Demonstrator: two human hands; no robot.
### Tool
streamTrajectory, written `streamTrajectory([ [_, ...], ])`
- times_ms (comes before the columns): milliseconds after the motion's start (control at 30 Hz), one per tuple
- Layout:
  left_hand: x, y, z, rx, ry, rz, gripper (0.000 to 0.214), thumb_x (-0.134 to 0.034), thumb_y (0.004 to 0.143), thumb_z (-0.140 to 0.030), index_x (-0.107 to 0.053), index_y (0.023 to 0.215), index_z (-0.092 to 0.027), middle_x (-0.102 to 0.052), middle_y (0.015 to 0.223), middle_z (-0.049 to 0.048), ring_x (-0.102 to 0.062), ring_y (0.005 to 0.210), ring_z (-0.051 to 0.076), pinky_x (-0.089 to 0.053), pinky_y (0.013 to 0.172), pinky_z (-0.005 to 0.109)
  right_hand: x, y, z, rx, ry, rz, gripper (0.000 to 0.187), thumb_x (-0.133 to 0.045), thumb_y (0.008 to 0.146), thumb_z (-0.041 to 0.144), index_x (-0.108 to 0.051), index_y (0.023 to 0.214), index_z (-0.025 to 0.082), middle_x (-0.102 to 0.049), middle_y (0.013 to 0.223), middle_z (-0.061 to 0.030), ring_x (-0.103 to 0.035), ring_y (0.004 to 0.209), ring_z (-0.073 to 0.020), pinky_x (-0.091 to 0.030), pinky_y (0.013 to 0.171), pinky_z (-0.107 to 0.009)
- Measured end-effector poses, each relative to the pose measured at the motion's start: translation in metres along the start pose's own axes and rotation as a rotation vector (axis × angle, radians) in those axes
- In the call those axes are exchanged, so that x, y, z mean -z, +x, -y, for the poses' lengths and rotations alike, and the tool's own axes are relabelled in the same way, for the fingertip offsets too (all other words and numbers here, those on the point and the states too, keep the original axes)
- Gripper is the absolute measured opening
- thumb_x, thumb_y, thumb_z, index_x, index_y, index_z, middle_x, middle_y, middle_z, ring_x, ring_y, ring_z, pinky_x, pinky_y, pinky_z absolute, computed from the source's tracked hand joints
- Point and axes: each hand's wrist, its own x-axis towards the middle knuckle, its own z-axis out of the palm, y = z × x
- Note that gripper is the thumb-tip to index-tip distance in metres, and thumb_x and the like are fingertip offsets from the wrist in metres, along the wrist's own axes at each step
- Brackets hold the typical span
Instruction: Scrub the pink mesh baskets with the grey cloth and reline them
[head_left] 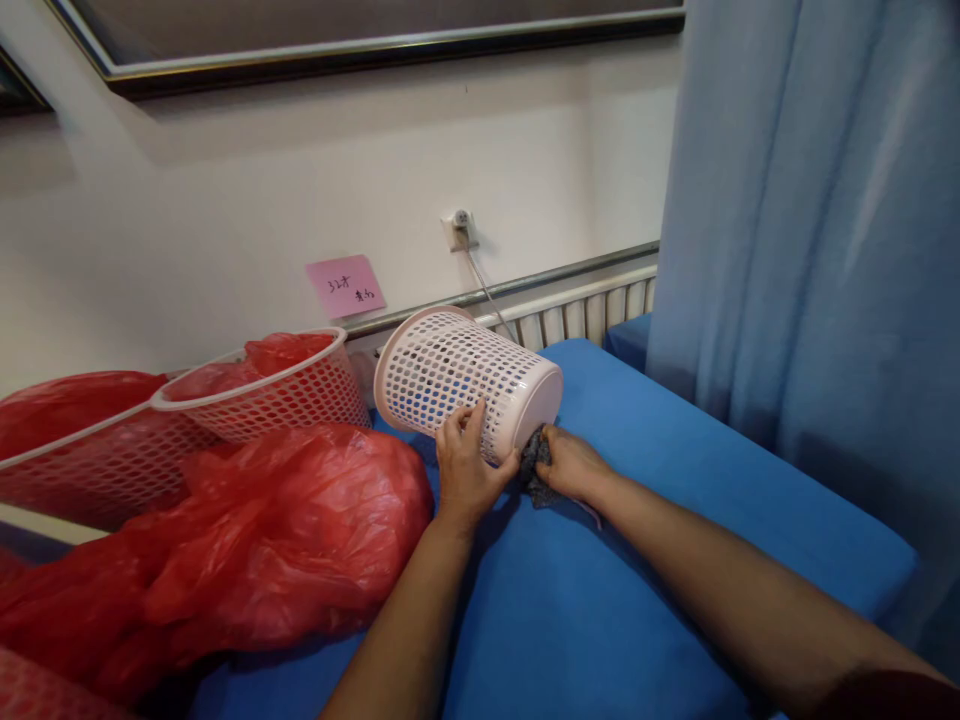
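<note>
A pale pink perforated plastic wastebasket is tipped on its side over the blue-covered surface, its mouth to the left and its solid base to the right. My left hand grips it near the base, fingers on the perforated wall and thumb by the bottom edge. In my right hand a dark grey cloth is bunched up, pressed against the lower edge of the base. Part of the cloth is hidden by my fingers.
Left of my arms lies a crumpled red plastic bag. Behind it stand white perforated baskets lined with red bags. A blue curtain hangs at right; a radiator and a plugged-in cord are at the wall.
</note>
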Motion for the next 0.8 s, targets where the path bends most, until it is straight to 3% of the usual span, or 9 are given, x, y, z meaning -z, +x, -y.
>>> streamTrajectory([
  [233,0.002,0.000,-0.006,0.001,0.007,-0.002,0.084,-0.079,0.071,-0.030,-0.048,0.148,-0.022,-0.050,0.130,0.0136,-0.050,0.121,0.035,-0.043,0.109,0.054,0.009,0.030,-0.030,-0.187,0.079,-0.285,0.042,-0.056,0.089,0.029,-0.048,0.128,0.017,-0.065,0.123,-0.0128,-0.063,0.114,-0.0249,-0.049,0.098,-0.038],
  [300,0.002,-0.001,-0.006,-0.006,0.006,-0.006,0.084,-0.079,0.071,-0.030,-0.048,0.148,-0.020,-0.051,0.130,0.0144,-0.050,0.120,0.035,-0.044,0.108,0.054,0.012,0.028,-0.028,-0.106,0.133,-0.377,0.044,-0.056,0.088,0.031,-0.047,0.129,0.018,-0.063,0.126,-0.0119,-0.062,0.117,-0.0242,-0.048,0.102,-0.038],
  [400,0.002,-0.001,-0.004,-0.016,-0.002,-0.009,0.084,-0.079,0.071,-0.030,-0.048,0.148,-0.020,-0.050,0.130,0.0142,-0.050,0.121,0.035,-0.043,0.109,0.054,0.012,0.020,-0.020,0.183,0.209,-0.471,0.042,-0.060,0.084,0.030,-0.052,0.124,0.021,-0.061,0.126,-0.0113,-0.059,0.121,-0.0247,-0.046,0.107,-0.039],
  [467,0.001,-0.001,-0.004,-0.012,-0.004,-0.011,0.084,-0.079,0.071,-0.031,-0.048,0.148,-0.021,-0.050,0.131,0.0136,-0.049,0.122,0.035,-0.043,0.110,0.054,0.010,0.019,-0.018,0.246,0.229,-0.484,0.041,-0.060,0.083,0.028,-0.053,0.122,0.021,-0.061,0.124,-0.0117,-0.059,0.121,-0.0254,-0.046,0.107,-0.039],
  [600,0.002,-0.001,-0.006,-0.004,-0.003,-0.005,0.084,-0.079,0.071,-0.031,-0.048,0.149,-0.021,-0.050,0.130,0.0139,-0.049,0.122,0.036,-0.043,0.109,0.054,0.005,0.028,-0.025,-0.128,0.266,-0.444,0.040,-0.061,0.083,0.030,-0.052,0.121,0.021,-0.065,0.122,-0.0108,-0.062,0.115,-0.0253,-0.049,0.102,-0.040],
  [667,0.002,-0.001,-0.007,-0.002,-0.001,-0.002,0.084,-0.078,0.071,-0.031,-0.048,0.148,-0.020,-0.050,0.130,0.0139,-0.049,0.122,0.035,-0.043,0.109,0.054,0.000,0.032,-0.028,-0.236,0.273,-0.385,0.037,-0.064,0.082,0.031,-0.054,0.116,0.021,-0.069,0.111,-0.0088,-0.066,0.104,-0.0256,-0.052,0.095,-0.040],
  [733,0.002,-0.001,-0.006,0.006,0.008,-0.004,0.083,-0.078,0.071,-0.030,-0.048,0.148,-0.021,-0.050,0.131,0.0137,-0.050,0.122,0.035,-0.042,0.109,0.054,-0.003,0.029,-0.026,-0.226,0.272,-0.352,0.034,-0.066,0.080,0.030,-0.056,0.112,0.022,-0.070,0.104,-0.0065,-0.067,0.098,-0.0251,-0.053,0.093,-0.040],
  [800,0.002,-0.001,-0.005,0.013,0.019,-0.006,0.083,-0.078,0.070,-0.029,-0.049,0.148,-0.020,-0.050,0.131,0.0141,-0.050,0.122,0.035,-0.042,0.109,0.054,-0.004,0.023,-0.019,-0.096,0.282,-0.397,0.034,-0.067,0.079,0.030,-0.057,0.111,0.023,-0.069,0.107,-0.0060,-0.067,0.102,-0.0247,-0.052,0.096,-0.041],
])
